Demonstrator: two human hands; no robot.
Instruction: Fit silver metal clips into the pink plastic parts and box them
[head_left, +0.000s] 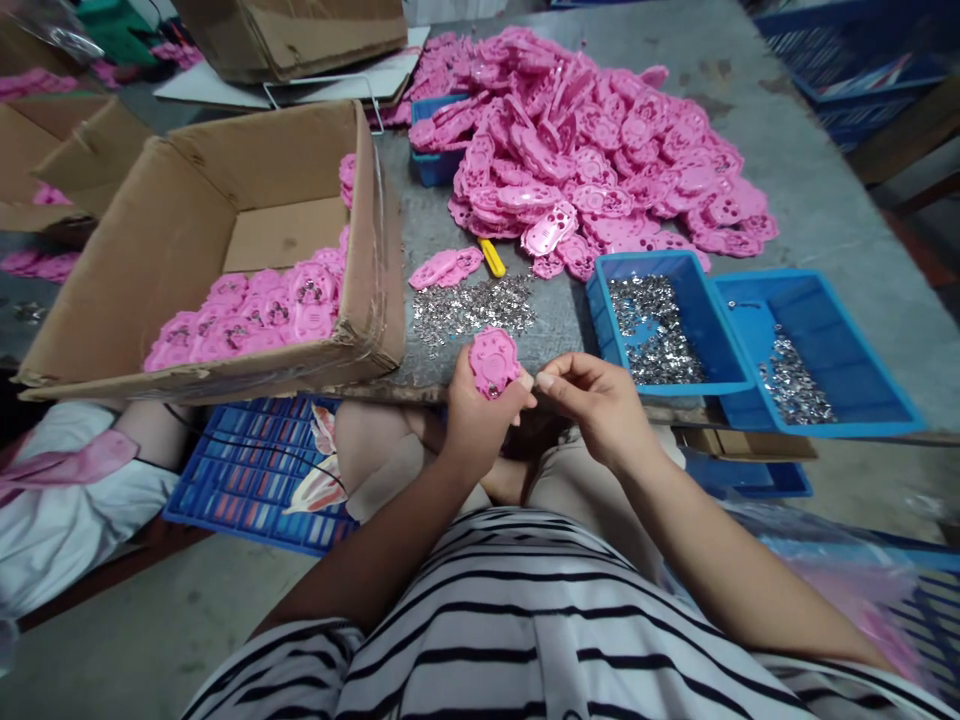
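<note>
My left hand [480, 415] clamps one pink plastic part [493, 362] just off the near edge of the tabletop [825, 200]; my right hand [596, 400] is pinched shut at its rim, on what I cannot tell. Loose metal clips [472, 305] lie just beyond. Judged progress: the cardboard box [187, 220] holds only a partial layer of parts, while a large pink pile [592, 150] remains unprocessed.

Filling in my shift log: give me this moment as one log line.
left hand: holds pink plastic piece | right hand: pinched at piece's edge, contents unclear | metal clips loose on table | cardboard box part-filled
</note>
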